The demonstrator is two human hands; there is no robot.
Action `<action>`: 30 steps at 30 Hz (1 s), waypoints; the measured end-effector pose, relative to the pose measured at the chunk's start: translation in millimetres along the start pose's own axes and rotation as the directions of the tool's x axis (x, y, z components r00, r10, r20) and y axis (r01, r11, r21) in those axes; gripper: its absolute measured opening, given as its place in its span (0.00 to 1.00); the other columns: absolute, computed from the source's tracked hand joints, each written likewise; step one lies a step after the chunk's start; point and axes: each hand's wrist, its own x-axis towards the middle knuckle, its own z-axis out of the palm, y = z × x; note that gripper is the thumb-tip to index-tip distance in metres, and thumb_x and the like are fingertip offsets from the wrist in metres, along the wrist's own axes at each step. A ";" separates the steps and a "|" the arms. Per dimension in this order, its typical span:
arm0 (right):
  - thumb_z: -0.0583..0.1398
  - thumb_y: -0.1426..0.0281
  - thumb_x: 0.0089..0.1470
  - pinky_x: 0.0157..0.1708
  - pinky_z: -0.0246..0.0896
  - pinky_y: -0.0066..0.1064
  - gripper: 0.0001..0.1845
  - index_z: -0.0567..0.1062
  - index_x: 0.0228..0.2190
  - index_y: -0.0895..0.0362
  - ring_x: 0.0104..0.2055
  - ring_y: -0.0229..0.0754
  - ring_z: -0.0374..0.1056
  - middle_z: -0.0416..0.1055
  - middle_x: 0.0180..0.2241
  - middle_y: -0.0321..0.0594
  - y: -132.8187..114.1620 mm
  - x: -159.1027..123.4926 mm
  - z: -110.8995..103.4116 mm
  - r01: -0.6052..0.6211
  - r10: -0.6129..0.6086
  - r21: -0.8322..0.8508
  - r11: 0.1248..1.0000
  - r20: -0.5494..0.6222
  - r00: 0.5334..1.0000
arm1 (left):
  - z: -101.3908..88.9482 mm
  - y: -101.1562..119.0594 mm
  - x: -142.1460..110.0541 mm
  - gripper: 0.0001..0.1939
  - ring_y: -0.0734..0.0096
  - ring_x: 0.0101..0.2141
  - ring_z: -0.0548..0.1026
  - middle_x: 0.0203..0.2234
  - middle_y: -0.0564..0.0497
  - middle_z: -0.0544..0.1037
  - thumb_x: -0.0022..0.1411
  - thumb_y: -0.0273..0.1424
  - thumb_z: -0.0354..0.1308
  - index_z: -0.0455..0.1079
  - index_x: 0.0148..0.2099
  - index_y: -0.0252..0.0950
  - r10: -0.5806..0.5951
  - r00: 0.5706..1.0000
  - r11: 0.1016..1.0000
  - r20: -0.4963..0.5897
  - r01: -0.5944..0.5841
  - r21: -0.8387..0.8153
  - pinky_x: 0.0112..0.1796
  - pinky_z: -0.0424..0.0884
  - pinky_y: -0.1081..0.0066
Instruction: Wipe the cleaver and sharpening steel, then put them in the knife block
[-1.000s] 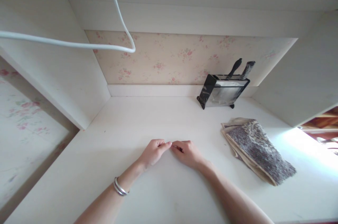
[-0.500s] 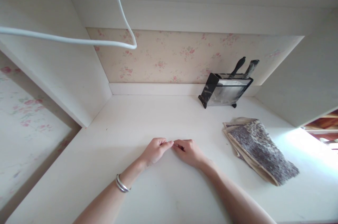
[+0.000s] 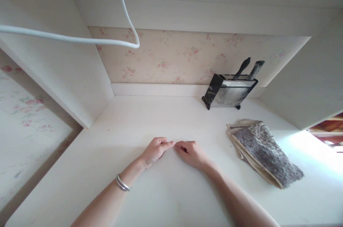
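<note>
My left hand (image 3: 156, 151), with a silver bangle (image 3: 122, 183) at the wrist, is closed with the thumb stretched toward the other hand. My right hand (image 3: 191, 154) is closed too, its fingers curled and pinched. The two sets of fingertips meet or nearly meet just above the white tabletop (image 3: 144, 116). Whatever lies between the fingers, if anything, is too small or hidden to make out. A folded grey-brown patterned cloth (image 3: 265, 152) with a beige underside lies to the right of my right hand.
At the back right stands a black-framed knife holder (image 3: 232, 93) with two dark handles sticking up. A white cable (image 3: 88, 40) hangs across the upper left. White side panels (image 3: 80, 77) and a floral-papered back wall (image 3: 160, 55) enclose the surface.
My left hand has shifted slightly left and up, and its wrist has turned a little. The right hand stays in nearly the same place.
</note>
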 end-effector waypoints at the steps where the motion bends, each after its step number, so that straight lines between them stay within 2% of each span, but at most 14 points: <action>1: 0.51 0.67 0.59 0.27 0.51 0.23 0.14 0.76 0.33 0.54 0.25 0.33 0.63 0.73 0.25 0.34 0.0 0.0 -0.1 0.000 0.000 -0.001 1.000 -0.001 1.000 | 0.2 0.3 0.0 0.26 0.80 0.16 0.46 0.13 0.62 0.49 0.54 0.48 0.59 0.48 0.23 0.39 0.000 1.000 1.000 0.000 0.000 -0.001 0.18 0.40 0.72; 10: 0.50 0.67 0.59 0.27 0.53 0.24 0.15 0.77 0.36 0.54 0.25 0.33 0.64 0.74 0.27 0.35 1.4 0.7 0.9 -0.001 0.001 0.009 1.000 -0.001 1.000 | 0.1 -0.1 0.0 0.25 0.81 0.16 0.46 0.12 0.62 0.50 0.54 0.48 0.59 0.49 0.23 0.39 -0.001 1.000 1.000 -0.003 0.001 -0.003 0.18 0.40 0.72; 30: 0.50 0.66 0.60 0.28 0.53 0.24 0.15 0.76 0.33 0.55 0.25 0.33 0.63 0.72 0.25 0.35 0.1 -0.2 0.2 0.000 0.000 -0.001 1.000 -0.002 1.000 | -1.0 -1.9 1.9 0.25 0.81 0.15 0.46 0.11 0.63 0.51 0.55 0.46 0.60 0.48 0.23 0.39 0.015 1.000 0.994 0.008 -0.014 -0.111 0.18 0.40 0.72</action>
